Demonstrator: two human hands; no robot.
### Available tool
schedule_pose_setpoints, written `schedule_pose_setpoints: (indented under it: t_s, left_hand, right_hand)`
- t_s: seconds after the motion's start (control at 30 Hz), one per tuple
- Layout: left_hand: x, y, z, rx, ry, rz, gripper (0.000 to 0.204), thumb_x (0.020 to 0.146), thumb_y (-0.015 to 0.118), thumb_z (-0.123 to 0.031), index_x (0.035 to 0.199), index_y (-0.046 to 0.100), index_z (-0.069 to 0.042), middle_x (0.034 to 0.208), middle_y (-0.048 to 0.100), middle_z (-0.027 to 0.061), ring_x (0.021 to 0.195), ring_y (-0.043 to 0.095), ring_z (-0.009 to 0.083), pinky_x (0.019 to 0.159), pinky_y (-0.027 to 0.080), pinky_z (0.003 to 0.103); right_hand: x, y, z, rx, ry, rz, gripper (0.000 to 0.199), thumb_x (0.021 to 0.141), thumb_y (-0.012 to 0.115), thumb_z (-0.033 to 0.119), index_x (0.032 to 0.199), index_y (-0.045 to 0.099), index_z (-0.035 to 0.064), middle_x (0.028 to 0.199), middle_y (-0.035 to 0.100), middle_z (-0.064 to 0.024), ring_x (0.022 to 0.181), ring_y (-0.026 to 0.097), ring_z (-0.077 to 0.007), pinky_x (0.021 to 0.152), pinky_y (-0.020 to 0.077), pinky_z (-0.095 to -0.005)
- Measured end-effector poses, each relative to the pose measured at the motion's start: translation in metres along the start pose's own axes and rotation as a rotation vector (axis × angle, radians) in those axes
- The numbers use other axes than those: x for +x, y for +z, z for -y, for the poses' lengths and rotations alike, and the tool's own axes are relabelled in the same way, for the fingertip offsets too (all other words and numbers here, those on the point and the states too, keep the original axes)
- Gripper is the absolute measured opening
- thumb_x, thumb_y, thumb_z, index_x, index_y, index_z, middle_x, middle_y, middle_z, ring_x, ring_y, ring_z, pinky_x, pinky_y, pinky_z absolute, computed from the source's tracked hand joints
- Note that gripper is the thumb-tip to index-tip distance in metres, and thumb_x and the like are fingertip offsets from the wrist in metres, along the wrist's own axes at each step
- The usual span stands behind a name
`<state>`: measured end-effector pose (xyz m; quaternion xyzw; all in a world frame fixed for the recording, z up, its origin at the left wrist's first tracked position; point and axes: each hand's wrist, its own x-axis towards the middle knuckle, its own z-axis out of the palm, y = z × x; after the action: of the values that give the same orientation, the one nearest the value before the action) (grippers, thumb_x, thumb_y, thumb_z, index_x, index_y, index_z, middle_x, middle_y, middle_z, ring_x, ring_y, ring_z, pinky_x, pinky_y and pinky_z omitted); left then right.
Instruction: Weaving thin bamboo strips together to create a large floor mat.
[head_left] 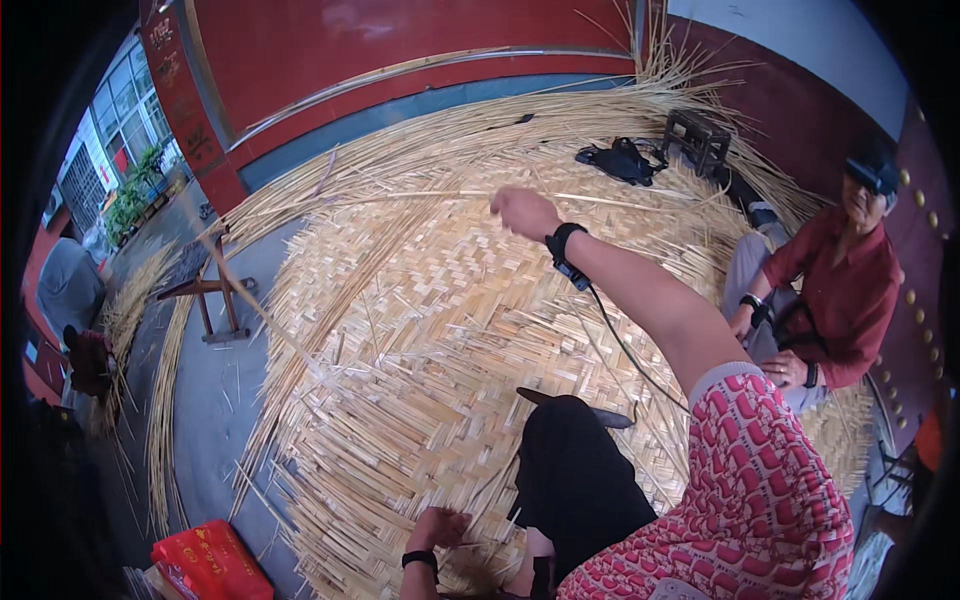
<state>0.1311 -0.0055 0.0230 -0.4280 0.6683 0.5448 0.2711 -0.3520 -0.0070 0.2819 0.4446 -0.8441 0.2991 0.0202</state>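
Note:
Beneath me spreads a large woven mat (440,270) of pale, flat reed-like strips. My right hand (526,212) reaches over its far part, fingers curled. A long pale strip (620,198) passes by that hand; whether the fingers grip it is unclear. Low in the view, my left hand (440,528) is closed just above the mat's near edge, and what it holds, if anything, is hidden. A blurred long strip (262,310) slants across the left side, roughly in line with my left hand. Loose strip ends stick out around the near edge.
A bundle of long strips (400,140) lies along the far wall, near a dark stool (697,140) and black bag (622,160). A person in red (840,290) sits at right. Left are a wooden stool (208,290) and red bag (212,563).

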Motion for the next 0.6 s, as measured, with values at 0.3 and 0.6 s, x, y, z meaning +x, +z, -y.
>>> schedule_pose_setpoints:
  t_s: [0.3, 0.6]
  left_hand:
    - [-0.134, 0.035, -0.172, -0.955, 1.198, 0.096, 0.055, 0.092, 0.053, -0.041, 0.131, 0.039, -0.004, 0.125, 0.05, 0.0151, 0.118, 0.047, 0.0293, 0.096, 0.04, 0.045]
    - [-0.199, 0.021, -0.181, -0.858, 1.284, -0.804, 0.027, 0.097, 0.048, -0.015, 0.12, 0.045, 0.0, 0.105, 0.059, 0.0159, 0.101, 0.062, 0.0294, 0.085, 0.055, 0.042]
  right_hand:
    - [-0.255, -0.076, 0.093, 2.134, -0.07, -0.142, 0.034, 0.103, 0.028, 0.028, 0.107, 0.047, -0.0002, 0.105, 0.06, -0.0199, 0.111, 0.058, -0.0358, 0.092, 0.0525, -0.043]
    - [-0.35, -0.089, -0.012, 1.165, 0.01, 0.379, 0.041, 0.095, 0.053, 0.025, 0.125, 0.046, -0.0009, 0.122, 0.053, -0.0172, 0.109, 0.056, -0.0272, 0.092, 0.047, -0.0375]
